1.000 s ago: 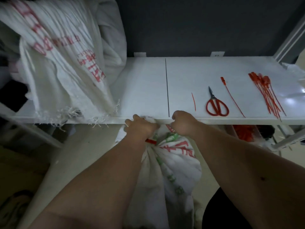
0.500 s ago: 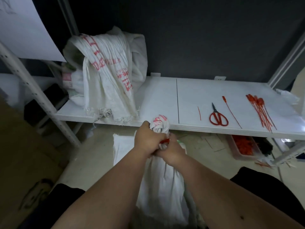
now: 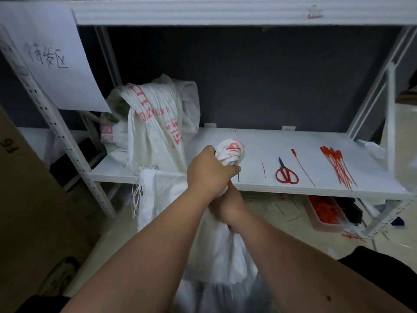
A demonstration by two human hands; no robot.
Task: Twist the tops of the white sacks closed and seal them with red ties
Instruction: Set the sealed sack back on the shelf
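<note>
A white sack with red print hangs in front of the shelf, its top bunched into a knob above my hands. My left hand grips the twisted neck just under that knob. My right hand grips the neck directly below the left one. The red tie on the neck is hidden by my fingers. On the shelf lie a bundle of red ties, one single red tie and a short cut red piece.
Red-handled scissors lie on the shelf to the right of my hands. A pile of white sacks sits on the shelf's left end. A cardboard box stands at left. A tray of red scraps sits on the floor.
The sack has been lifted up from below the shelf edge. My hands came together on its neck, left above right, and the view has tilted upward.
</note>
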